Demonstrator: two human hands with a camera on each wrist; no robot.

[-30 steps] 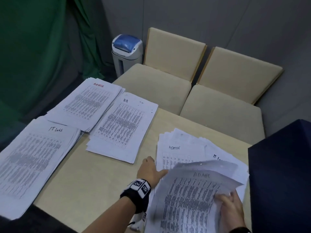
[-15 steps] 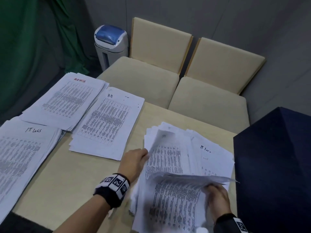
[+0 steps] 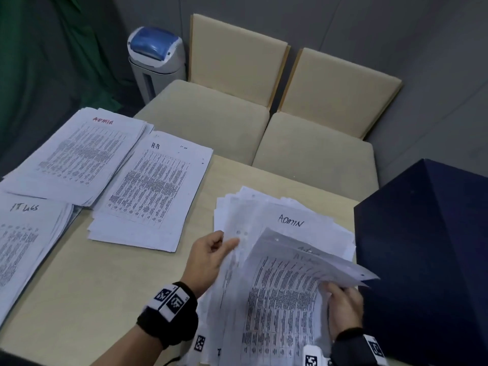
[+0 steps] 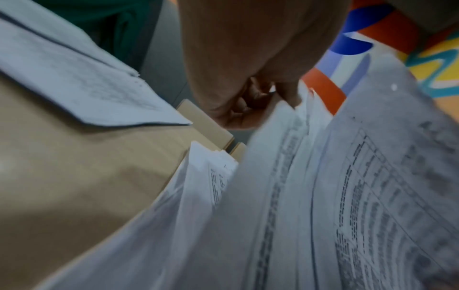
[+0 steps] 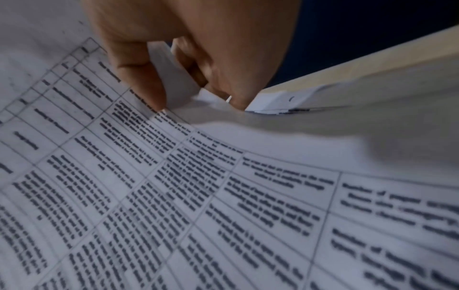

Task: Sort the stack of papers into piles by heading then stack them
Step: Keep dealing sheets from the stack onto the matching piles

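Head view first: we've got a pale wooden table [image 3: 100,286] with three sorted piles of white printed sheets along the left, the red-headed ADMIN pile [image 3: 76,154] farthest back, the H-R pile [image 3: 150,191] just beside it, and the IT LOGS pile [image 3: 23,249] nearest us. The loose unsorted stack of white papers [image 3: 285,220] sits on the right of the table, next to a dark navy box [image 3: 427,260], with a sheet headed ADMIN showing on top. Our left hand [image 3: 208,257] pinches the left edge of some lifted sheets, while our right hand [image 3: 343,305] grips a raised printed table sheet [image 3: 287,291] by its right edge.

Left wrist view is blurry, but we can see fingers [image 4: 288,94] curled onto paper edges.

Right wrist view shows thumb and fingers [image 5: 141,82] clamping a curled paper edge.
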